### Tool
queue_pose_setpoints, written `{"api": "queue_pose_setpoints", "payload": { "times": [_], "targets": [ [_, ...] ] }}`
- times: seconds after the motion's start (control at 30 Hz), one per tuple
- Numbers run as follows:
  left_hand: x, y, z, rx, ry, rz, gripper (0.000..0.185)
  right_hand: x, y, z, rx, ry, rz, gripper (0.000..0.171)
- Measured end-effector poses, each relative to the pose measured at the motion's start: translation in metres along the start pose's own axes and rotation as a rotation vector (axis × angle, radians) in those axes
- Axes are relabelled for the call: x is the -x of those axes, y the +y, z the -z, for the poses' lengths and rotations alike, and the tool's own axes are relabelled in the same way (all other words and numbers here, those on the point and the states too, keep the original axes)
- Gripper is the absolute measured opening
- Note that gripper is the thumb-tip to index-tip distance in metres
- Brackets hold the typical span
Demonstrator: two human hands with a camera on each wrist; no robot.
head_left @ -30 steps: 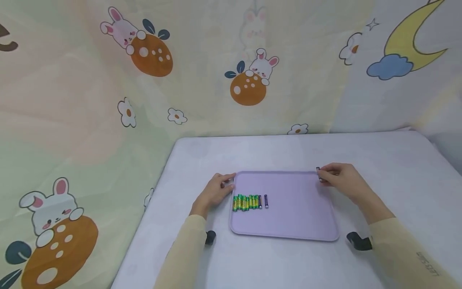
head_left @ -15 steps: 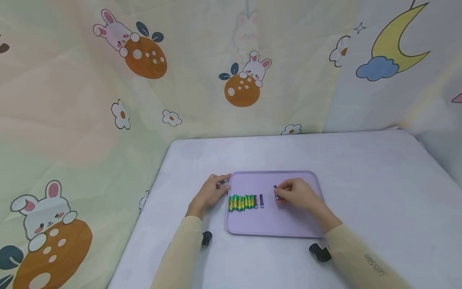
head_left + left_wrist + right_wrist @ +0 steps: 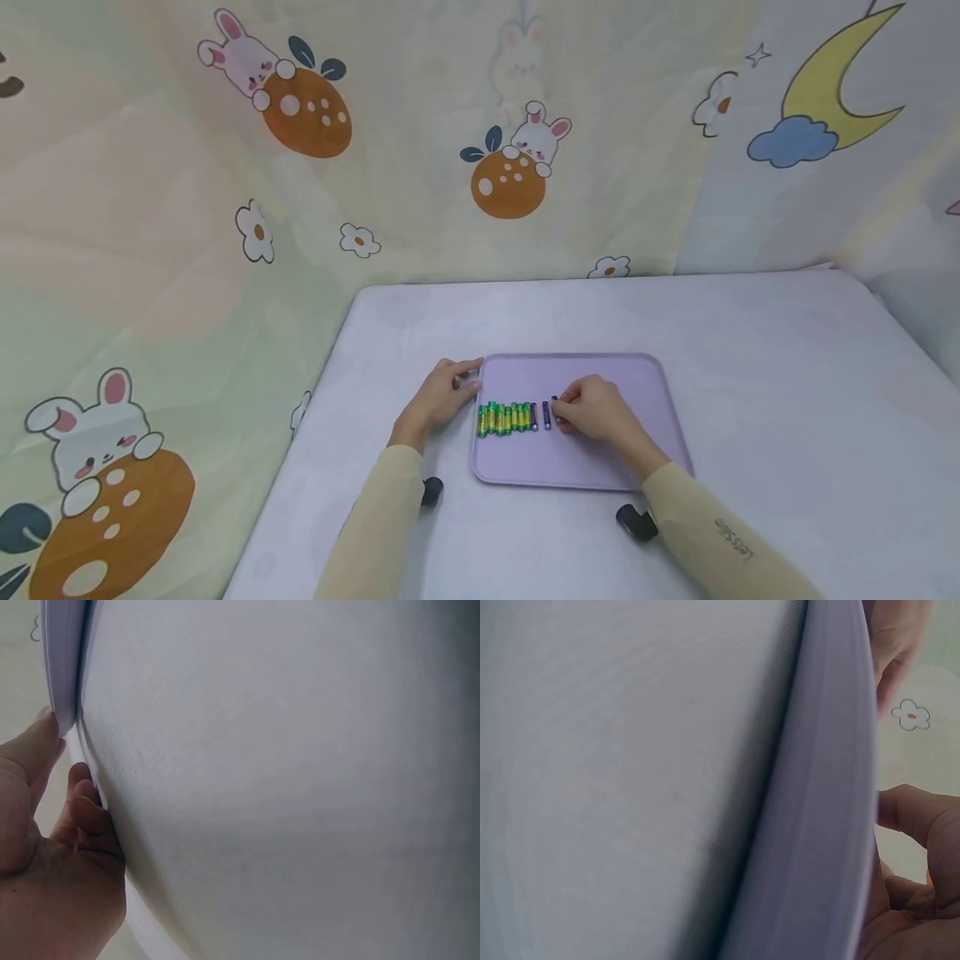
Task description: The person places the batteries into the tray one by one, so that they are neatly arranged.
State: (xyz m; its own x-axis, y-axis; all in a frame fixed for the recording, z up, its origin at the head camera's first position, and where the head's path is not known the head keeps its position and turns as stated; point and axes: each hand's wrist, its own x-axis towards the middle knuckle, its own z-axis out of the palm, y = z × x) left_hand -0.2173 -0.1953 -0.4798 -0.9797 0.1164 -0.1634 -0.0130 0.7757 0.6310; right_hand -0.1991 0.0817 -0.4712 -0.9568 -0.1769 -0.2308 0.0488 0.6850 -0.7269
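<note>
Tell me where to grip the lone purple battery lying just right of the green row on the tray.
Pinch the purple battery across its middle from above. It lies flat on the tray, with a small gap to the row; the right hand crowds its other side.

A purple tray [image 3: 600, 458] lay on a white table [image 3: 750, 375]. On the left part of the tray, a row of green batteries [image 3: 506, 417] lay side by side. Just right of them lay one dark battery [image 3: 546, 414], a little apart. The right hand [image 3: 592, 412] was on the tray and pinched another dark battery [image 3: 555, 405] just right of that one. The left hand [image 3: 442, 396] rested on the table and touched the tray's left edge. Behind the table hung a cloth with bunnies [image 3: 536, 133] and a yellow moon [image 3: 847, 67].
</note>
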Motion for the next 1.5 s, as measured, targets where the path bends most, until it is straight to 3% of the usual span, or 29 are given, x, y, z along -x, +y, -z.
{"api": "queue_pose_setpoints", "payload": {
  "times": [0.53, 0.8, 0.97, 1.17, 1.33, 1.5],
  "targets": [
    [-0.003, -0.001, -0.004, -0.022, -0.013, 0.025, 0.049, 0.004, 0.0, -0.002, 0.0, -0.019, 0.022, 0.027],
    [0.0, 0.0, -0.005, -0.029, -0.02, 0.023, 0.049, 0.019, 0.006, 0.004, 0.028, 0.006, 0.082, 0.027],
    [0.0, 0.002, -0.006, -0.018, -0.025, 0.009, 0.049, 0.027, 0.01, 0.012, 0.094, 0.086, 0.171, 0.028],
    [-0.002, 0.001, -0.008, -0.005, -0.022, -0.004, 0.049, 0.032, 0.016, 0.025, 0.215, 0.25, 0.364, 0.029],
    [0.0, 0.0, -0.008, -0.012, -0.019, 0.006, 0.049, 0.033, 0.018, 0.036, 0.401, 0.361, 0.492, 0.047],
    [0.004, 0.005, -0.003, -0.055, -0.036, 0.003, 0.055, 0.034, 0.012, 0.055, 0.584, 0.46, 0.55, 0.062]
  ]
}}
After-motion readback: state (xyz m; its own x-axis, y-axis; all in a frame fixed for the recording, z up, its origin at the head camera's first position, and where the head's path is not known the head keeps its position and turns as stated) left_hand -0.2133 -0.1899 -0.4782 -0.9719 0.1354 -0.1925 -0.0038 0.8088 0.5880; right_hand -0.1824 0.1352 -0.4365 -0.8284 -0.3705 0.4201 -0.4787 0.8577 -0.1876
